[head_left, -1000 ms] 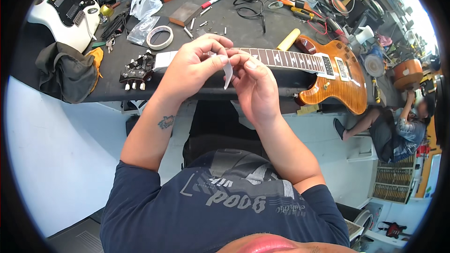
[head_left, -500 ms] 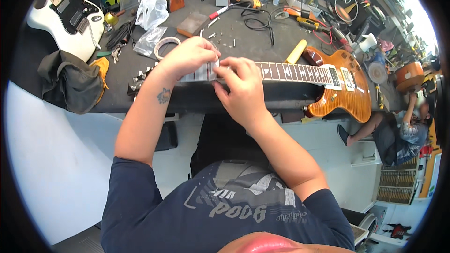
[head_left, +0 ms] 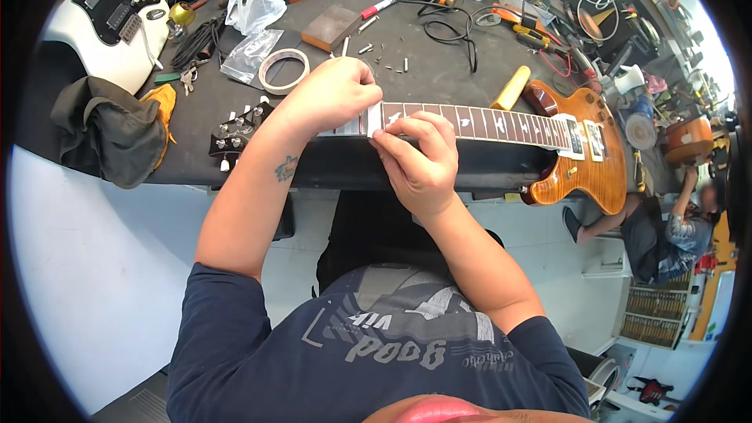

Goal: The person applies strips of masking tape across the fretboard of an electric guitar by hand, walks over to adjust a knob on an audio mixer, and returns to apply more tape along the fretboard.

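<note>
An electric guitar with an amber flamed body (head_left: 580, 176) lies across the bench, its dark fretboard (head_left: 486, 121) facing up and its headstock (head_left: 239, 135) to the left. A pale strip of tape (head_left: 374, 119) crosses the neck. My left hand (head_left: 338, 94) is closed at the strip's far end, fingers curled in a pinch. At the near edge of the neck, my right hand (head_left: 423, 160) pinches the strip's other end between thumb and fingers. Left of this strip, pale and greyish covering shows on the fretboard, partly hidden under my left hand and wrist.
Behind my left hand lie a tape roll (head_left: 283, 72), a brown-grey block (head_left: 330, 27) and several small metal pieces. A yellow stick (head_left: 511, 88) rests by the neck. A white guitar (head_left: 110, 19) and dark cloth (head_left: 113, 129) occupy the left. A person (head_left: 677, 227) sits far right.
My right hand has drawn back toward the neck's near edge, uncovering more frets. My left hand has curled tighter at the far edge. The view has shifted slightly, and more of the headstock shows.
</note>
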`<action>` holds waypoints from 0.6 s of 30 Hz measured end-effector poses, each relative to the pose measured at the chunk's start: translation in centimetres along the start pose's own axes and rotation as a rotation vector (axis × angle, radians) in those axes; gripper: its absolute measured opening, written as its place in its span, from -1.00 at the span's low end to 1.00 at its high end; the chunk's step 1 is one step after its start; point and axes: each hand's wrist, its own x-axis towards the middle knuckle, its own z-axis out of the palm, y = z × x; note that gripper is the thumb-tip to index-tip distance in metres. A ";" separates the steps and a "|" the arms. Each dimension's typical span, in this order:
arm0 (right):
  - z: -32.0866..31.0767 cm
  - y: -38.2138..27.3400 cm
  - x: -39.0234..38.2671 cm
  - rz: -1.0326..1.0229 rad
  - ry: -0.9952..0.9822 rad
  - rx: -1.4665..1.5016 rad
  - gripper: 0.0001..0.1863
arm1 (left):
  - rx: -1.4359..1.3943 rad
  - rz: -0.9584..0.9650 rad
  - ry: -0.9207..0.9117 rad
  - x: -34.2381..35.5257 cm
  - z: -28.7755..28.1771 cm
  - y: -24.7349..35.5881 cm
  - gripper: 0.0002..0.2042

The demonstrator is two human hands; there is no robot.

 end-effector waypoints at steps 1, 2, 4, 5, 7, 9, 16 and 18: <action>0.0 0.0 0.0 -0.004 0.006 0.003 -0.65 | 0.028 0.027 0.020 0.1 0.2 -0.3 -0.65; 0.0 0.0 0.0 -0.009 0.011 0.006 -0.64 | 0.056 0.054 0.039 0.1 0.3 -0.5 -0.65; 0.0 -0.1 -0.1 -0.004 0.011 0.006 -0.64 | 0.053 0.031 0.031 0.0 0.4 -0.2 -0.66; 0.0 -0.1 -0.1 -0.003 0.013 0.006 -0.64 | 0.052 0.011 0.026 0.0 0.4 0.0 -0.66; -0.1 -0.1 -0.1 0.003 0.010 0.006 -0.64 | 0.057 -0.005 0.022 -0.1 0.2 0.5 -0.66; -0.1 -0.1 -0.1 0.008 0.007 0.007 -0.65 | 0.064 -0.022 0.019 -0.1 0.3 0.4 -0.66; -0.3 -0.1 -0.1 0.007 0.004 0.008 -0.66 | 0.041 0.006 0.020 0.0 0.4 0.2 -0.68; -0.2 -0.1 -0.1 0.008 0.005 0.009 -0.67 | 0.036 -0.003 0.017 0.0 0.4 0.2 -0.69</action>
